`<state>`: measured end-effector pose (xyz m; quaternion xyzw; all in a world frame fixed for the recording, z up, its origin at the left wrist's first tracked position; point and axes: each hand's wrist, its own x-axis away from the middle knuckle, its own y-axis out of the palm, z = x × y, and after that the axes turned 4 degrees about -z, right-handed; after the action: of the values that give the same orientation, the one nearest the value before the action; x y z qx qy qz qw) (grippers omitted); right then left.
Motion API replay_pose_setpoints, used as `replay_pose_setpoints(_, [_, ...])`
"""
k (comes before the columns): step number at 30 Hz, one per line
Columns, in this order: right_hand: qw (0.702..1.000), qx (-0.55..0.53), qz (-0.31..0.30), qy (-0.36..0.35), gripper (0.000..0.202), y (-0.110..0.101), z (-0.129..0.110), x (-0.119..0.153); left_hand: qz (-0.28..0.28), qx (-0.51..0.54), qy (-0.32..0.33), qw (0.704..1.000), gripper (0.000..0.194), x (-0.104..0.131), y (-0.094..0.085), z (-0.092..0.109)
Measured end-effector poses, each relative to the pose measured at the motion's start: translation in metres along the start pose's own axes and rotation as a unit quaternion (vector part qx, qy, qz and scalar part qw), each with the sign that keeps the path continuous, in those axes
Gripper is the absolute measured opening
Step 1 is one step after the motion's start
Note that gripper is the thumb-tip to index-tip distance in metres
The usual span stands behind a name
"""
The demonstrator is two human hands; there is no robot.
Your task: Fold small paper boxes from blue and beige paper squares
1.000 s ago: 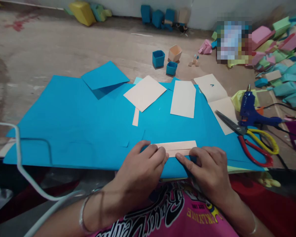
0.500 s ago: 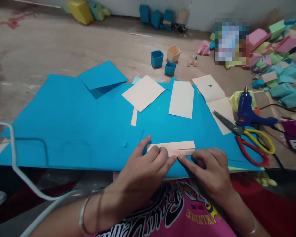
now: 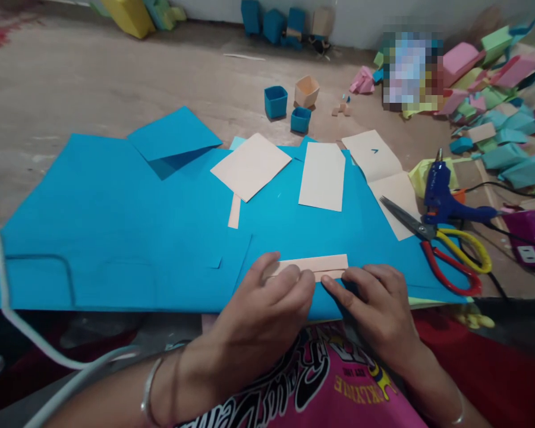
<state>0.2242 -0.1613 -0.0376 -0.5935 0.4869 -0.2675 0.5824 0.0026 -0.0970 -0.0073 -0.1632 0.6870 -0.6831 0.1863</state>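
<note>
I watch remotely: at half past four from centre, a narrow peach paper strip (image 3: 325, 262), straight-edged, a thin seam along its length, lies on a blue paper sheet (image 3: 116, 214). The left hand (image 3: 271, 303), curled, covers its left part; the right hand (image 3: 378, 297), half-curled, touches its right end. Gripping or pressing, I can't tell.

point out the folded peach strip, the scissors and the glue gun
folded peach strip (image 3: 323, 262): head view, on its upper flap
scissors (image 3: 424, 232): head view, on the pivot
glue gun (image 3: 443, 200): head view, on its blue body
</note>
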Motion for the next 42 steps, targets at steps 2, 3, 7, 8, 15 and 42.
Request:
replay_pose_setpoints(2, [1.0,-0.009,0.006,0.004,0.033,-0.001,0.0,0.001,-0.011,-0.007,0.025,1.0,0.022,-0.004,0.0,0.002])
replay_pose_setpoints(3, [1.0,-0.011,0.012,0.005,0.033,-0.001,-0.001,0.002,-0.017,-0.001,0.032,0.999,0.022,-0.005,0.001,0.002])
replay_pose_setpoints(7, [0.999,0.003,0.041,0.009,0.033,0.002,-0.004,0.003,-0.026,0.031,0.027,0.999,0.026,-0.007,0.004,0.0])
replay_pose_setpoints(8, [0.999,0.012,0.043,0.014,0.034,0.002,-0.003,0.004,-0.024,0.033,0.03,0.999,0.028,-0.007,0.005,-0.001])
replay_pose_setpoints(15, [0.993,0.093,0.015,0.065,0.037,-0.006,0.015,0.018,-0.014,0.035,0.035,0.999,0.023,-0.006,0.011,-0.003])
replay_pose_setpoints(42, [0.999,0.011,-0.002,0.046,0.04,0.0,0.0,0.005,0.112,0.065,-0.073,0.989,0.017,0.049,0.009,-0.012])
